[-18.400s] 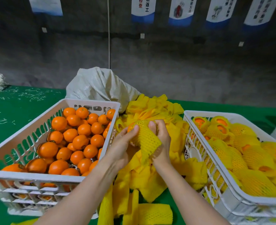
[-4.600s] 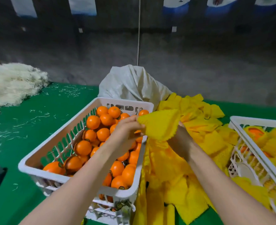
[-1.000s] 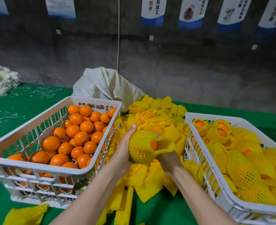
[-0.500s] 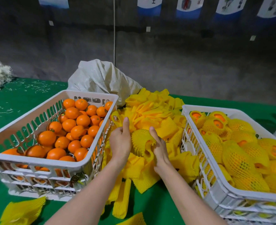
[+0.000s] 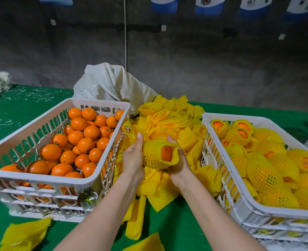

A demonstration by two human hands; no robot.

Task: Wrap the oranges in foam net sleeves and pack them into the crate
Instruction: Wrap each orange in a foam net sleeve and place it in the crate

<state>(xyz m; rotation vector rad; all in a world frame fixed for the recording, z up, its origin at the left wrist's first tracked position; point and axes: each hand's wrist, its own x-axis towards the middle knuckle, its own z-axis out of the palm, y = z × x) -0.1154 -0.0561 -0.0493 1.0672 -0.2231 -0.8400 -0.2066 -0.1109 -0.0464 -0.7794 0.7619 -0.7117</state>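
The left hand [image 5: 133, 158] and right hand [image 5: 179, 165] are gripping one sleeved orange [image 5: 158, 153] over the sleeve pile [image 5: 167, 122] on the counter [image 5: 167, 216]; the right crate [image 5: 240, 201] is looking well filled; many bare oranges [image 5: 80, 140] are waiting in the left crate [image 5: 41, 180].

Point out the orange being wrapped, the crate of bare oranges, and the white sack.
Orange being wrapped [image 5: 166, 153], head view, peel at the sleeve's opening.
Crate of bare oranges [image 5: 41, 180], head view, near rim.
White sack [image 5: 109, 84], head view, woven front.
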